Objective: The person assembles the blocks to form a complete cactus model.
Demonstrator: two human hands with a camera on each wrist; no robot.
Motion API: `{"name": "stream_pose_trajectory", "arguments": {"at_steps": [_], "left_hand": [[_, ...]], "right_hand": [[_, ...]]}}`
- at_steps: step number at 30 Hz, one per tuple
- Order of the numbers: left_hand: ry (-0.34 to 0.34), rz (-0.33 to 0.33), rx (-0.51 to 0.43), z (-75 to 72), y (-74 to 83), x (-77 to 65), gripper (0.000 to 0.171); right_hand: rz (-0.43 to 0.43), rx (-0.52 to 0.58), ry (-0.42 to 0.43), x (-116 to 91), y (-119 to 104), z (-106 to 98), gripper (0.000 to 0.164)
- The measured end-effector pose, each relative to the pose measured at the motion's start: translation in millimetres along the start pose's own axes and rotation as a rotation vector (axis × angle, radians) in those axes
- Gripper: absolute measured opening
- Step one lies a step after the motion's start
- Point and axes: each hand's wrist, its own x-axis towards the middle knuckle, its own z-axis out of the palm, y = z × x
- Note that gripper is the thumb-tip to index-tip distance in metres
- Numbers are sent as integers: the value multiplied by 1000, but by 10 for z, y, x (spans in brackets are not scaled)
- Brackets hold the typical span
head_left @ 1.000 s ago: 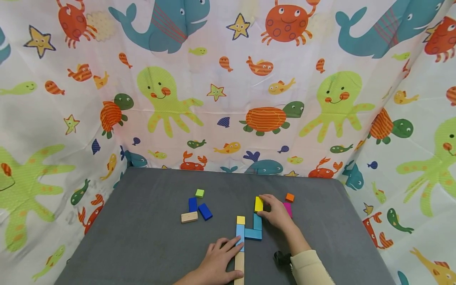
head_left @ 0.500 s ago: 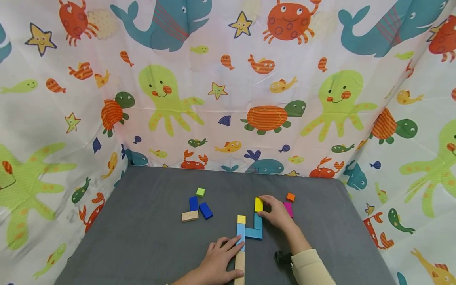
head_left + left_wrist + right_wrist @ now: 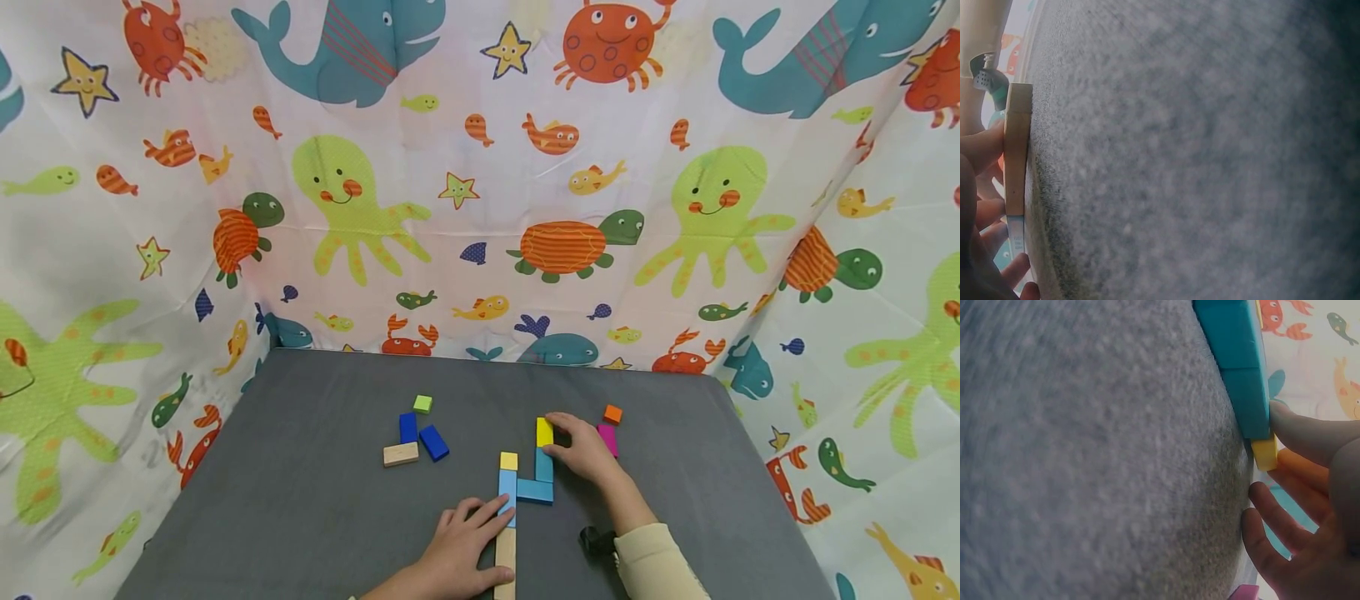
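Observation:
In the head view my right hand (image 3: 583, 447) has its index finger at the far end of a yellow block (image 3: 544, 432) and its thumb at the near end, beside the teal block (image 3: 543, 465) that meets it. A second teal block (image 3: 535, 492) lies crosswise and joins a straight row at its light blue block (image 3: 507, 483). My left hand (image 3: 468, 546) lies over that row, fingertips on the light blue part and thumb on a plain wooden block (image 3: 505, 552). A pale yellow block (image 3: 508, 461) tops the row. The left wrist view shows the wooden block (image 3: 1018, 150) against the fingers.
On the left of the grey table (image 3: 300, 500) lie a green block (image 3: 423, 404), two blue blocks (image 3: 433, 442) and a wooden block (image 3: 401, 454). An orange block (image 3: 612, 414) and a magenta block (image 3: 608, 437) are right of my right hand. Printed cloth hangs behind.
The yellow block has shifted very slightly toward the teal block, with my right hand at it. My left hand stays where it was on the row.

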Motion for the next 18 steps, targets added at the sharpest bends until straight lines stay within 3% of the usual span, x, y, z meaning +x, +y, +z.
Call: {"name": "stream_pose_trajectory", "arguments": {"at_steps": [8, 18], "left_hand": [[6, 13, -8, 17, -14, 2, 73], [25, 27, -28, -1, 18, -22, 71]], "right_hand": [[-31, -6, -12, -6, 32, -11, 54], [-107, 12, 98, -93, 33, -71, 49]]}}
